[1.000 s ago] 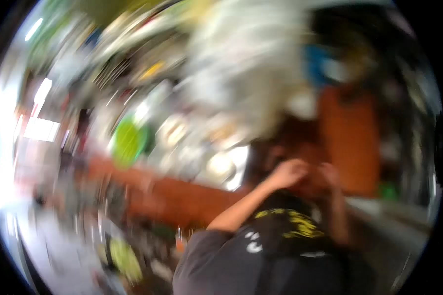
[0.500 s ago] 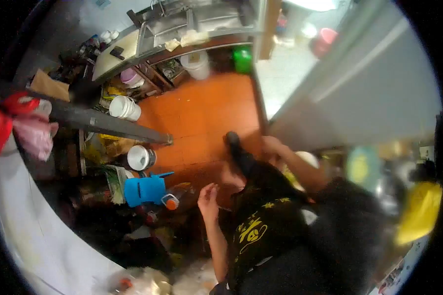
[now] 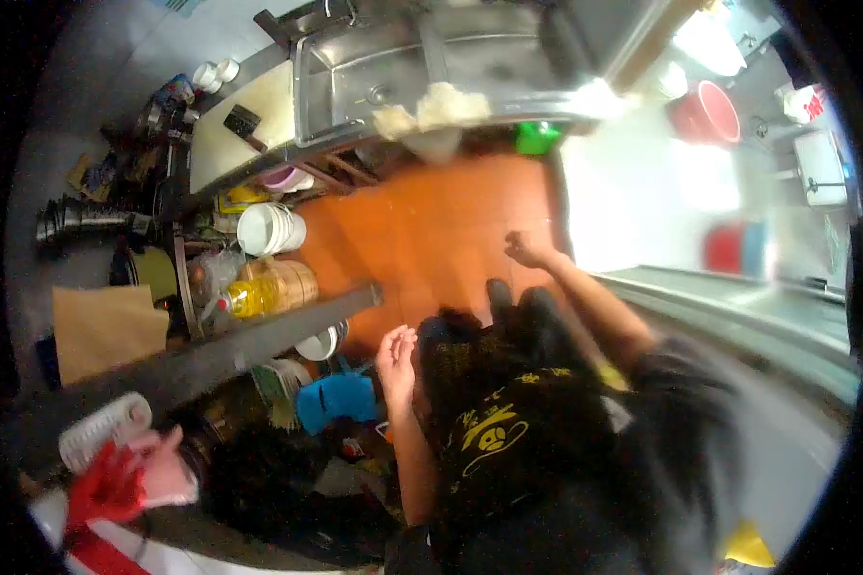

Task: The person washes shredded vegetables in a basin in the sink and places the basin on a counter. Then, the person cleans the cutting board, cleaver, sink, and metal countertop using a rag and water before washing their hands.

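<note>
My left hand (image 3: 396,362) is held in the air to the left of the dark apron (image 3: 494,431) with yellow print. Its fingers are loosely bent and apart, with nothing visible in them. Over the orange tiled floor (image 3: 431,230), my right hand (image 3: 530,249) hangs ahead of my body, fingers slightly curled and seemingly empty. Neither hand touches any object. Nearest the left hand is a blue plastic stool (image 3: 336,401). My dark shoes (image 3: 499,292) show below the right hand.
Ahead stands a steel double sink (image 3: 369,81) with pale cloths (image 3: 441,107) on its edge. A cleaver (image 3: 244,123) lies on a white cutting board (image 3: 268,101). White buckets (image 3: 270,230) and a grey post (image 3: 297,321) are left. Right, a doorway leads to a white floor (image 3: 614,201) with a pink basin (image 3: 708,113).
The view has moved forward and turned, bringing the sink and doorway closer. My right hand has swung out from beside the grey panel over the floor. My left hand's fingers have loosened.
</note>
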Available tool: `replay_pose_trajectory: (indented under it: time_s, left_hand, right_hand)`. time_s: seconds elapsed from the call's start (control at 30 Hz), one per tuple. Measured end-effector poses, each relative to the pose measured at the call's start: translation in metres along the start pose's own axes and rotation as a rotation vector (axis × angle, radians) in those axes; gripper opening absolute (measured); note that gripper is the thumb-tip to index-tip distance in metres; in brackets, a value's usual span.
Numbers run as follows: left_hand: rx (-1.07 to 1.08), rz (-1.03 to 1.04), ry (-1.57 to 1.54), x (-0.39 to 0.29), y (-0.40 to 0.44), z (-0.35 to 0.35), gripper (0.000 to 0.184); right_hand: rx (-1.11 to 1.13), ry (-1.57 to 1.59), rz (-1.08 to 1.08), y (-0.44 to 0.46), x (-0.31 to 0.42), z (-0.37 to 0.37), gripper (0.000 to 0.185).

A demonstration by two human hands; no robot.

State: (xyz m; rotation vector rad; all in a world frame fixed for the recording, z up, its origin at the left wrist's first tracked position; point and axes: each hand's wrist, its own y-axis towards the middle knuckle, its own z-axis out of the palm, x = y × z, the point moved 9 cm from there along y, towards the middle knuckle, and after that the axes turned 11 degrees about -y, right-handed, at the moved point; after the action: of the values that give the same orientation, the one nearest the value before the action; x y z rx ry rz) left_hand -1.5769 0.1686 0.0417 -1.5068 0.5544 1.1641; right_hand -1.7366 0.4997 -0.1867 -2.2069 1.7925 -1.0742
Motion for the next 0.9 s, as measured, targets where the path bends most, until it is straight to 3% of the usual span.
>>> replay_pose_trajectory:
  time_s: [0.07,0.13,0.37,0.47,0.53,0.57,0.67,0.77,0.8,0.9]
  left_hand:
    - [0.031,0.028,-0.011,-0.014,0.054,-0.008,0.027]
    - [0.059,0.066,-0.027,-0.023,0.102,-0.014,0.030]
    - [0.171,0.019,0.043,-0.088,0.278,-0.042,0.032]
    - [0.168,0.002,0.097,-0.145,0.330,-0.041,0.031]
    - [0.172,0.015,0.129,-0.171,0.371,-0.046,0.027]
    - [0.160,0.084,0.166,-0.183,0.390,-0.051,0.034]
    - [0.197,0.134,0.148,-0.197,0.445,-0.036,0.032]
    - [0.197,0.090,0.138,-0.183,0.476,-0.046,0.029]
    - [0.186,0.065,0.105,-0.172,0.488,-0.052,0.028]
    - [0.181,0.009,0.067,-0.178,0.511,-0.036,0.024]
  right_hand:
    - [0.035,0.018,0.007,0.025,0.070,-0.084,0.043]
    - [-0.104,0.052,-0.082,0.072,0.102,-0.115,0.040]
    - [-0.219,0.213,-0.094,0.218,0.186,-0.139,0.035]
    - [-0.169,-0.047,-0.171,0.224,0.285,-0.243,0.035]
    - [-0.087,-0.091,-0.179,0.322,0.275,-0.179,0.036]
    - [-0.043,-0.103,-0.179,0.363,0.271,-0.149,0.037]
    - [0.099,-0.240,-0.107,0.440,0.268,-0.152,0.040]
    - [-0.569,-0.355,-0.283,0.459,0.273,-0.177,0.049]
    - [-0.408,-0.144,-0.192,0.460,0.269,-0.191,0.060]
    - [-0.326,0.057,-0.093,0.462,0.266,-0.240,0.067]
